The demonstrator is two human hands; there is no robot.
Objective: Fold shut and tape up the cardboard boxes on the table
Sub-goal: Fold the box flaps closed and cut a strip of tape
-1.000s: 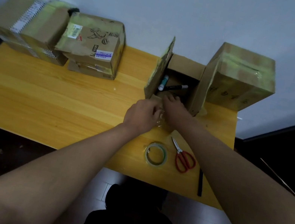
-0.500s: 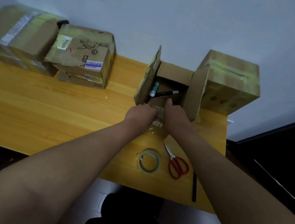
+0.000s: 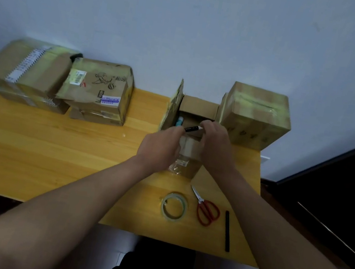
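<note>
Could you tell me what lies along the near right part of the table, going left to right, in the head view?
Roll of tape → red-handled scissors → black pen, all on the wooden table.

Matt brown cardboard open box (image 3: 195,113), smooth varnished wooden table (image 3: 50,147) (faintly glossy), glossy clear tape roll (image 3: 174,207), scissors (image 3: 205,207) with shiny metal blades and red plastic handles, far-right taped box (image 3: 255,116) under glossy tape

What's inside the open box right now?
Inside the open box: a black marker and a teal-capped tube. Both hands, left hand and right hand, cover the near part; anything beneath is hidden.
</note>
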